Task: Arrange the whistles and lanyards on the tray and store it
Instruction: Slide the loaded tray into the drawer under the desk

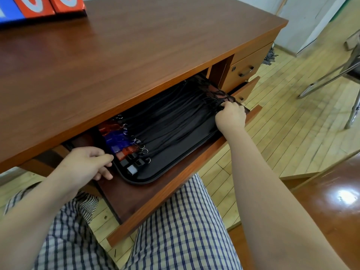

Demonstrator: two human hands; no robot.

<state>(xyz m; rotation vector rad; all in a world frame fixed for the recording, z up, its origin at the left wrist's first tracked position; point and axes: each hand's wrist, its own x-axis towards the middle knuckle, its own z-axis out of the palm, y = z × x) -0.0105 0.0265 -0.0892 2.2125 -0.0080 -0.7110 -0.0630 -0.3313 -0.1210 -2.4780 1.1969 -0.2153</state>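
Two hands on the tray (165,171), one per short end. Left hand (87,162): fingers curled around the tray's left edge near its near corner, thumb on top, just beside the whistles (115,138). Right hand (230,117): fingers curled down over the tray's right end, where the lanyard ends bunch up; the fingertips are hidden, so the exact contact under them is unclear. The tray is black, lies flat on the pull-out shelf (155,197) under the desk top (116,55), and its far long side is already under the desk edge. Whistles sit in one row along the tray's left end: red, blue, black and a grey one nearest the front, each with a metal ring. Black lanyards (175,117) run side by side from the whistles across to the right end, roughly parallel and tangled only at the far right. The shelf is pulled out over the person's lap, checked fabric (185,221) below it. Desk pedestal to the right has a drawer (243,69) with a metal handle; the one below it is partly open. Red and blue boxes (39,6) sit on the far left of the desk top. A metal chair leg (331,75) stands on the wooden floor (292,123) at right.
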